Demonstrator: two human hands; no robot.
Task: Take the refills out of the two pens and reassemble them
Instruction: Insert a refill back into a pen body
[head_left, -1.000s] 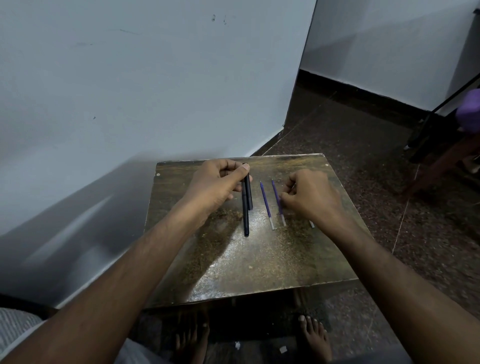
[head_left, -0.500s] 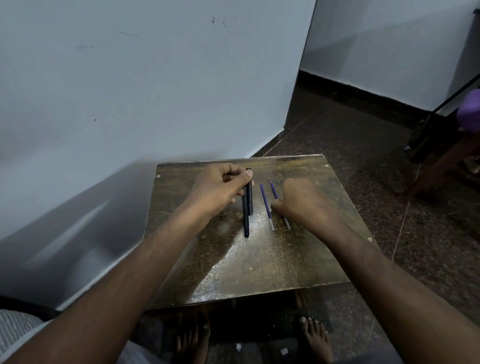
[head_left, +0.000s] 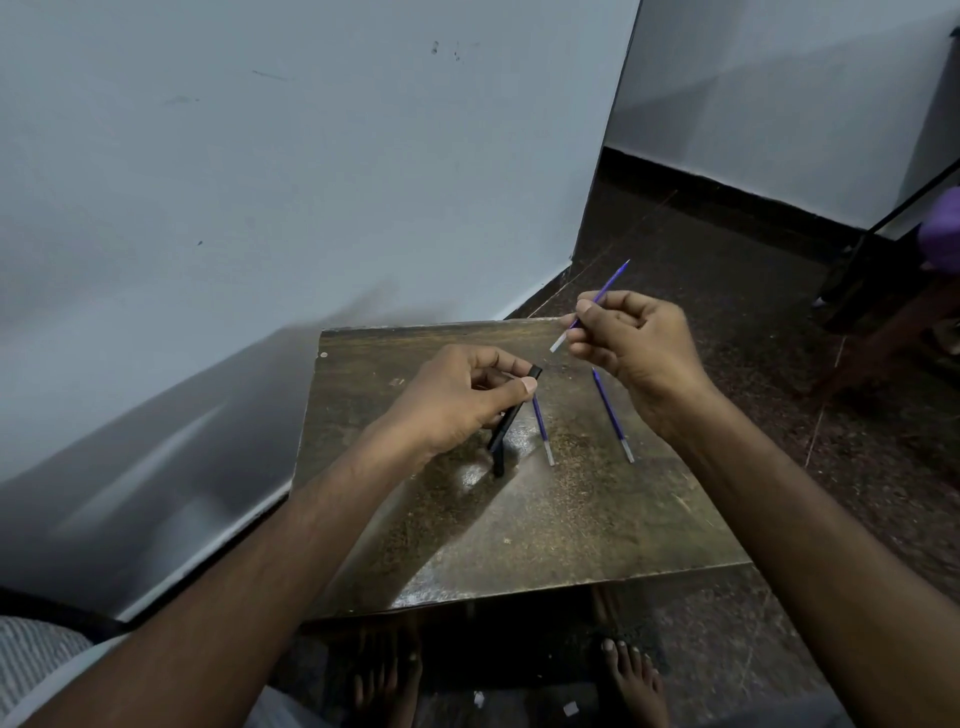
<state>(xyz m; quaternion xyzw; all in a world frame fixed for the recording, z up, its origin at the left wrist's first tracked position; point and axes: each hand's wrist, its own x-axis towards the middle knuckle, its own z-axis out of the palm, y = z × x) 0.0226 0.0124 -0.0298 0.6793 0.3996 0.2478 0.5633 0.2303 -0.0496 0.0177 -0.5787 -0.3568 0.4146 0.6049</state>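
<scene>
My left hand (head_left: 462, 397) grips a black pen barrel (head_left: 511, 415) near its top and holds it tilted over the small brown table (head_left: 519, 545). A second black barrel (head_left: 498, 465) lies under that hand, mostly hidden. Above the table's far edge, my right hand (head_left: 636, 348) pinches a thin purple refill (head_left: 605, 291), with the refill's pale end pointing toward the black barrel. Two more purple refills lie on the table: one (head_left: 541, 428) just right of the held barrel, the other (head_left: 610, 415) beside my right wrist.
A pale wall (head_left: 260, 208) runs along the table's left and far side. Dark speckled floor (head_left: 727, 270) lies to the right, with a dark stand (head_left: 883, 218) and a purple object (head_left: 943, 228) at the right edge. Bare feet (head_left: 631, 680) show below the table's near edge.
My right hand has picked one refill off the table and raised it above the far edge. My left hand has lifted one black barrel and tilted it.
</scene>
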